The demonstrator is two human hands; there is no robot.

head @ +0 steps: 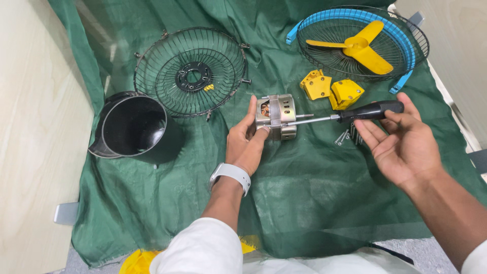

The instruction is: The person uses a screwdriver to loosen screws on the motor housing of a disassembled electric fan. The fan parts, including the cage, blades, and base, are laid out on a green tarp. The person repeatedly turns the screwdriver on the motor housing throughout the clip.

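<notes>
left hand (244, 144) hides motor (276, 116) underside; screwdriver (350, 113) tip unclear.

Left hand (246, 144) grips the small metal motor (276, 116) on the green cloth (304, 193), thumb + fingers round its near side. Right hand (403, 142) holds a black-handled screwdriver (350, 114) w/ fingertips, tip at the motor's right side. Loose screws (347, 136) just below the shaft. Yellow brackets (332, 90) farther back, black pot (133, 127) left, wire guard (190, 71) behind it, yellow blade in blue-rimmed guard (362, 43) far right.
</notes>
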